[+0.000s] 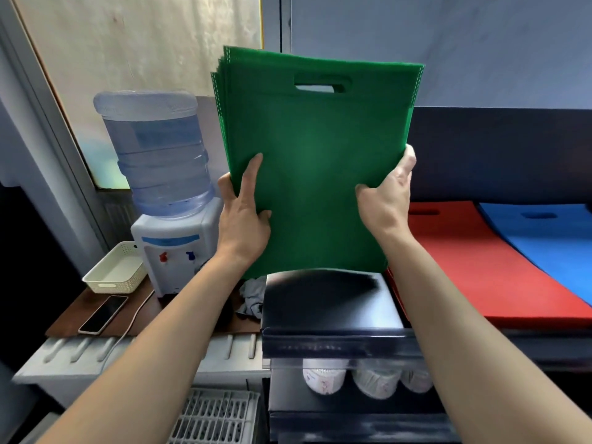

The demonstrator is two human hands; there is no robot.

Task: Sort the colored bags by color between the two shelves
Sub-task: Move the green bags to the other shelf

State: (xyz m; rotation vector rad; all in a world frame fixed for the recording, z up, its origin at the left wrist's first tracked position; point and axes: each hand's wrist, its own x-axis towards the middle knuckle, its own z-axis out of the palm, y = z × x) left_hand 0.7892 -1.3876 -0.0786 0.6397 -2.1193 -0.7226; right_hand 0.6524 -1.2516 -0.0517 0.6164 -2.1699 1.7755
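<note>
Both hands [315, 209] grip green bags [317, 149] — upright, handle-cutout topmost.

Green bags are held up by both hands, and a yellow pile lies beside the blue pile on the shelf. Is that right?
Not quite. The head view shows a red pile, not a yellow one, beside the blue pile. The left hand and the right hand do hold up the green bags.

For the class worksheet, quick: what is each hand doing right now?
Left hand: grips the left edge of the green bags.
Right hand: grips the right edge of the same stack.
</note>
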